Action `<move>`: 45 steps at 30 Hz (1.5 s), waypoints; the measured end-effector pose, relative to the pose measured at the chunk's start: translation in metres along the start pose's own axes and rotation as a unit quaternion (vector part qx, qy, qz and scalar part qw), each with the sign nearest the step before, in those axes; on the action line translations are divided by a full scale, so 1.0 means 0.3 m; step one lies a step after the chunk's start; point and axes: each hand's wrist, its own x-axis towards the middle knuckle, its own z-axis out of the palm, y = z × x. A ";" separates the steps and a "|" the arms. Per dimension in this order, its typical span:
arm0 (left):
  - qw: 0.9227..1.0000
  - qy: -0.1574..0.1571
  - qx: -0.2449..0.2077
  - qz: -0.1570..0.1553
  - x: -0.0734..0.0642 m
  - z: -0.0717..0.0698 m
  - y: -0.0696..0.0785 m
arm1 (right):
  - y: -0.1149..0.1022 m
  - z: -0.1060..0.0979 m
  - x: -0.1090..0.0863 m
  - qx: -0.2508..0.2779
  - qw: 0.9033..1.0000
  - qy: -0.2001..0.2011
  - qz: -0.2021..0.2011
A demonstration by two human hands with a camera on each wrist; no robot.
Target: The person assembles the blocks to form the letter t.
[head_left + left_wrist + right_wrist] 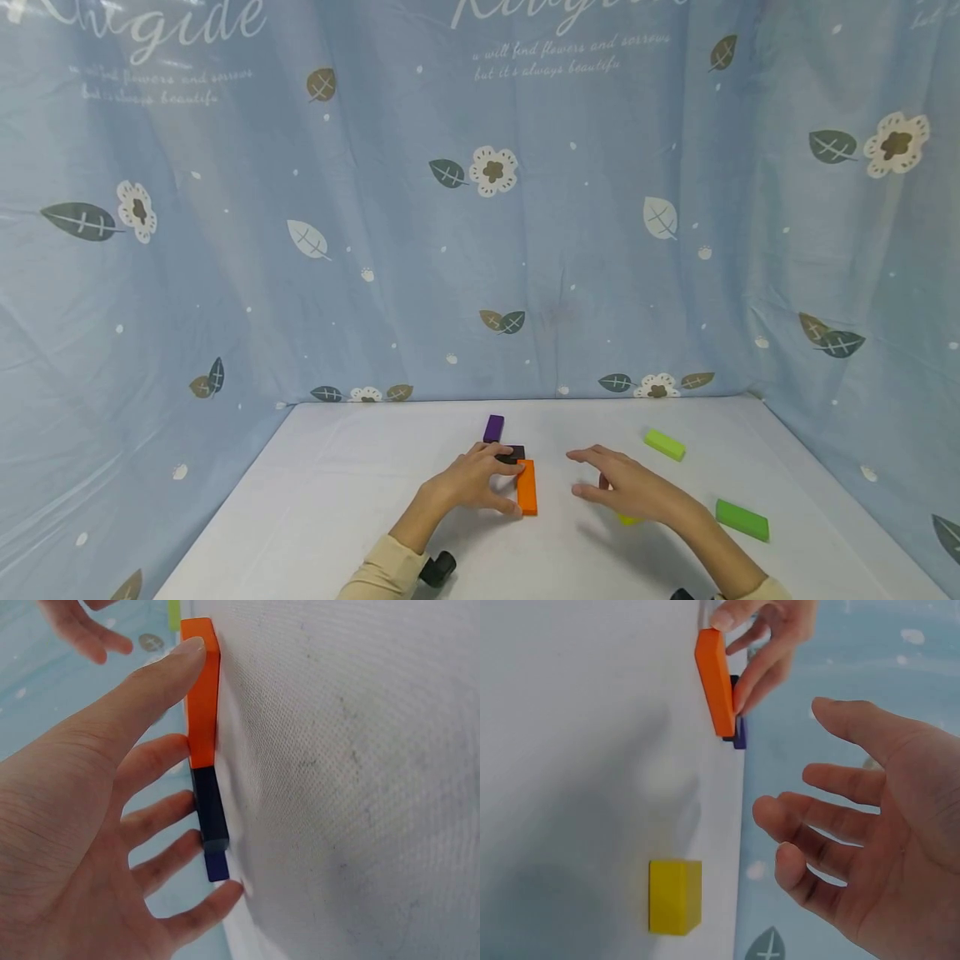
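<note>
An orange block lies lengthwise on the white table. My left hand holds it between thumb and index finger, the thumb at its near end and the index finger toward its far end. Just beyond it is a black block, partly covered by the left fingers in the head view. A purple block lies past the black one, in a rough line. My right hand hovers over the table with loosely bent fingers and holds nothing. Beneath it sits a yellow block, mostly hidden in the head view.
To the right lie a lime-green block and a darker green block. A blue curtain with printed leaves and flowers surrounds the white table at the back and sides.
</note>
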 end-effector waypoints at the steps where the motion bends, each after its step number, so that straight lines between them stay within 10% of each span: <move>1: 1.000 0.000 0.000 0.001 0.000 0.000 -0.001 | 0.003 -0.001 -0.005 -0.002 1.000 0.001 0.000; 45: 1.000 0.004 -0.001 0.005 -0.001 0.004 -0.009 | 0.120 0.012 -0.171 -0.057 0.995 0.049 0.067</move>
